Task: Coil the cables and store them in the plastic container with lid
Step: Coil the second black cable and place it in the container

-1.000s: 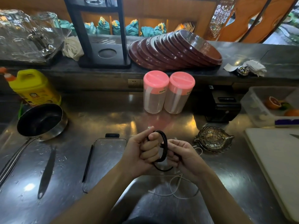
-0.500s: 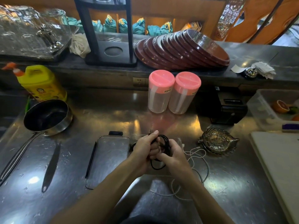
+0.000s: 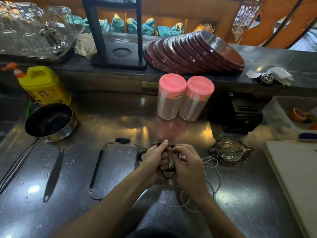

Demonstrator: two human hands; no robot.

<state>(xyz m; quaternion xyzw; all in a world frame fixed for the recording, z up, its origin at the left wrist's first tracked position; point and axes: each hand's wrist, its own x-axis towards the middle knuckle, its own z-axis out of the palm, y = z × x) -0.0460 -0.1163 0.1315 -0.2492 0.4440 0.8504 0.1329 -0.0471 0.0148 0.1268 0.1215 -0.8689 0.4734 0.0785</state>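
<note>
Lighting is dim and warm. Overhead sources throw patchy glare onto the scratched stainless steel counter [image 3: 120, 124]. Lit wooden shelving [image 3: 171, 19] glows at the rear. Wide-angle distortion bends the frame edges. The bare forearms at the bottom show slight blur.

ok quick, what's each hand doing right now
Left hand: closed around the coiled thin black cable, plug end poking up past its thumb.
Right hand: fingers pinching the same black coil.

Bare counter [image 3: 120, 127] before pink-lidded jars [image 3: 185, 98]
</note>
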